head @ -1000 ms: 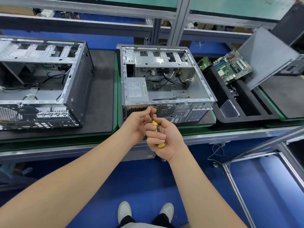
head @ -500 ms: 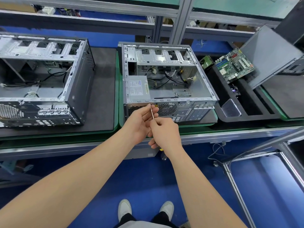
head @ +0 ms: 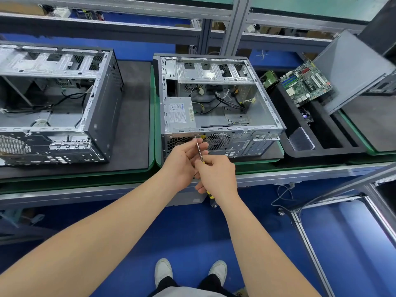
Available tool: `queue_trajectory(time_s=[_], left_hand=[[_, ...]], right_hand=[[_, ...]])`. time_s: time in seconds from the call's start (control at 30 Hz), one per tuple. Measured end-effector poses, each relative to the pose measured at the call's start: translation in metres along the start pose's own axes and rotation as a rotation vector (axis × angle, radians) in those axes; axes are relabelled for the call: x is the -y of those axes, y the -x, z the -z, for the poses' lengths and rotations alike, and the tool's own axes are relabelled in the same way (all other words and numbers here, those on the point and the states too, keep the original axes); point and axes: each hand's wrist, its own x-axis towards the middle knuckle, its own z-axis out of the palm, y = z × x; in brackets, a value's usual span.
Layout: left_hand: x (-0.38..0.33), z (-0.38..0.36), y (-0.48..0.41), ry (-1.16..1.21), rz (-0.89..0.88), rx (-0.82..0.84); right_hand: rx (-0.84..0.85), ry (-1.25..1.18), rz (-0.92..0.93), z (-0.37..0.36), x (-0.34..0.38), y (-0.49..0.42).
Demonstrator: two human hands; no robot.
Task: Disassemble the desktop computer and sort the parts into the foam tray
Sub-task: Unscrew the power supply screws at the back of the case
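Gripping the stiff, thin screwdriver (head: 199, 150) mid-frame, right hand (head: 217, 175) clamped on its handle, left hand (head: 182, 161) pinching the slick shaft, tip at the probably heavy, rigid computer case (head: 242, 142).

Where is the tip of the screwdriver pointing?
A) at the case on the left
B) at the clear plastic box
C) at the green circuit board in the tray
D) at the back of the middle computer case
D: the screwdriver, gripped by the right hand and steadied by the left hand, has its tip at the top edge of the back of the middle computer case.
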Motion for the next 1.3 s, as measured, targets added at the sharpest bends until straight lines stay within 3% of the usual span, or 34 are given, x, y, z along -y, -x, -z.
queue_trajectory(time_s=[0.13,0.53,0.73,0.93,1.07,1.3], left_hand=[[0.002,-0.003,0.002,-0.078,-0.039,0.026],[-0.01,-0.084,0.006,-0.328,-0.251,0.105],[0.015,-0.144,-0.011,-0.434,-0.267,0.215],[0.064,-0.2,-0.051,-0.667,-0.413,0.153],[0.105,-0.241,-0.084,-0.712,-0.379,0.131],[0.167,-0.295,-0.172,-0.822,-0.288,-0.075]], right_hand=[[-0.029,0.024,0.013,-0.001,-0.006,-0.002],[-0.346,-0.28,0.159,0.013,-0.005,-0.017],[-0.578,-0.372,0.179,0.058,-0.021,-0.026],[-0.708,-0.416,0.127,0.124,-0.051,-0.069],[-0.719,-0.389,0.031,0.172,-0.085,-0.111],[-0.597,-0.251,-0.159,0.247,-0.152,-0.183]])
